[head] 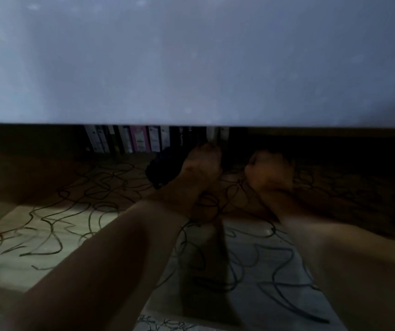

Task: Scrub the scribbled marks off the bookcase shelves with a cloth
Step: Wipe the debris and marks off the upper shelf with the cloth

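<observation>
The wooden shelf (55, 225) is covered in black scribbled loops from its front edge to deep inside. My left hand (200, 170) reaches far in, its fingers curled near the books, and a dark bunched cloth (164, 163) sticks out from its left side. My right hand (270, 172) rests further right on the shelf, curled like a fist and blurred, with nothing visible in it. Both forearms cross the shelf's front part. The light is very dim.
The pale board of the shelf above (191, 63) fills the upper half of the view and hides the top of the compartment. A row of upright books (132, 139) stands against the back. A dark side wall (12, 163) closes the left.
</observation>
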